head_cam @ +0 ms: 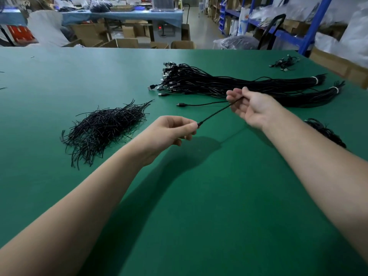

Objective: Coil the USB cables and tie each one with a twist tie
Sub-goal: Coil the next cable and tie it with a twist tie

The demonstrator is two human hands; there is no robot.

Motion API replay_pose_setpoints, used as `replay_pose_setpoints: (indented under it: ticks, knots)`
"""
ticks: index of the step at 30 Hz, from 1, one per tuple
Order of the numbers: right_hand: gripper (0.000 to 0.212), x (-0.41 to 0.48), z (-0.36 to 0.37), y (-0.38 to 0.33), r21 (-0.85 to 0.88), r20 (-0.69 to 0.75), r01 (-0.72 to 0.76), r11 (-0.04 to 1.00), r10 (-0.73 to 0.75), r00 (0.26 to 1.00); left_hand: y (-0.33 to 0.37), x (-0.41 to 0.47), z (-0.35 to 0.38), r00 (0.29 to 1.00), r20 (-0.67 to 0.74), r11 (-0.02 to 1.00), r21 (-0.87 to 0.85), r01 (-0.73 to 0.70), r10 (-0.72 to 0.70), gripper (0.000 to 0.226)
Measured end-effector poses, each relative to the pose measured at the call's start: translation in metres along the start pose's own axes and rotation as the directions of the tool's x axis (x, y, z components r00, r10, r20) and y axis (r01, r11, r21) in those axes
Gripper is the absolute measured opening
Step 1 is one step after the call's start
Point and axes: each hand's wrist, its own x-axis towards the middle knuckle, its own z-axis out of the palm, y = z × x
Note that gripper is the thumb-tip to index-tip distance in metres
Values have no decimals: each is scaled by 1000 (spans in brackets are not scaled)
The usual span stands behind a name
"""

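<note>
Plain green table (179, 196), black USB cables (219, 80) banded white, black twist ties (103, 128), blue shelving (310, 32)

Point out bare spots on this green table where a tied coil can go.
Bare: the green table's near stretch between the forearms, and the far-left area beyond the loose pile of black twist ties. Crowded: far right, around the banded bundles of black USB cables.

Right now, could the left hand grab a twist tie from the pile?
Probably yes. The twist tie pile lies close beside the left hand, with only bare table between. But that hand is pinching the cable end, so it's busy.
</note>
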Motion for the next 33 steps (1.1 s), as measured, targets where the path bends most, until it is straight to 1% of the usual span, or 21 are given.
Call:
replay_pose_setpoints:
  ticks: [2,4,7,8,10,12,13,14,17,19,20,22,24,25,29,33]
  knots:
    - [26,-2,10,-14,-121,25,67,990,-64,998,-3,-5,8,998,-2,989,140,-56,57,9]
    - [25,-4,21,-28,-235,83,149,961,-133,988,-3,-7,18,994,-11,972,209,-105,109,9]
    - [24,-12,39,-51,-395,229,310,865,-234,945,1,-5,31,983,-44,937,315,-153,176,10]
    - [23,-15,46,-59,-427,287,365,828,-258,922,2,-4,35,978,-65,926,341,-164,197,10]
    - [22,-22,60,-73,-441,389,465,767,-303,870,4,-3,40,967,-120,928,328,-176,226,9]
    - [23,-30,72,-81,-396,455,529,751,-339,823,4,-3,39,956,-165,941,280,-191,243,7]
    - [25,-33,75,-80,-358,465,527,771,-342,817,3,-4,38,953,-180,946,262,-193,244,7]
    - [27,-36,77,-75,-317,459,496,808,-327,826,2,-5,36,951,-195,952,241,-190,239,7]
    - [33,-46,68,-36,-250,431,308,918,-180,884,0,-12,32,948,-246,975,139,-173,203,8]
    - [35,-57,58,0,-217,449,200,955,-84,889,-2,-15,29,948,-244,974,148,-170,202,6]
    - [35,-62,55,15,-178,455,163,970,-65,888,-2,-16,29,953,-226,971,174,-165,202,5]
    - [34,-69,50,34,-61,441,113,992,-75,895,-6,-20,29,964,-195,971,195,-141,180,8]
    - [32,-74,47,40,28,412,94,995,-97,906,-12,-26,30,973,-170,975,186,-121,153,9]
    - [30,-76,47,41,44,400,99,994,-108,910,-14,-29,31,976,-159,976,187,-115,146,10]
    - [26,-84,43,47,19,403,108,994,-106,909,-17,-39,33,976,-138,971,193,-139,167,10]
    - [24,-89,36,53,50,411,87,995,-100,906,-15,-47,33,973,-58,948,245,-204,224,13]
